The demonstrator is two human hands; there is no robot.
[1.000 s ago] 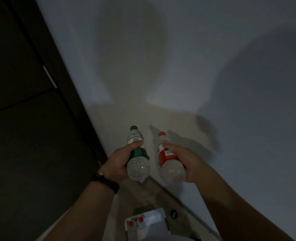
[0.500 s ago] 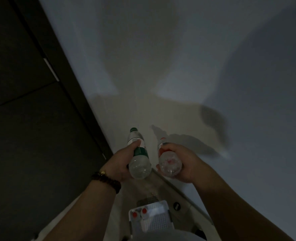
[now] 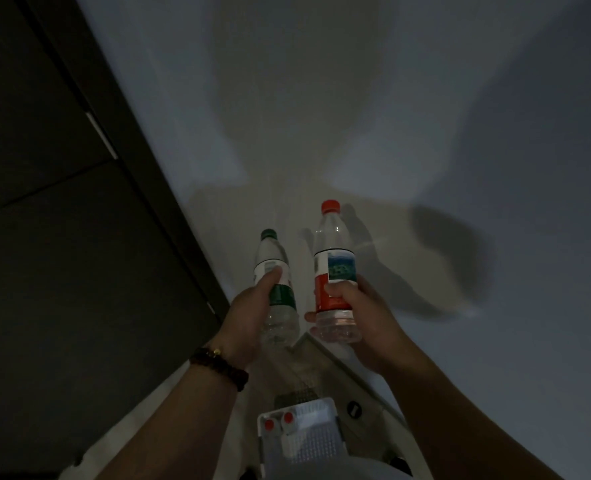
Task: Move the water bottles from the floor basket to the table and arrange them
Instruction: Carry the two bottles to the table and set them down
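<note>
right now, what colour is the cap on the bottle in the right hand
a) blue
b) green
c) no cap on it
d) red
d: the right hand has its grip round the lower half of the red-capped bottle, while the green-capped bottle is in the left hand.

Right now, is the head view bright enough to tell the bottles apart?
Head view: dim but usable; green-capped bottle in the left hand and red-capped bottle in the right hand read clearly. Same view: soft shadows fall on the wall behind, not the bottles; the basket at the bottom edge is murky.
</note>
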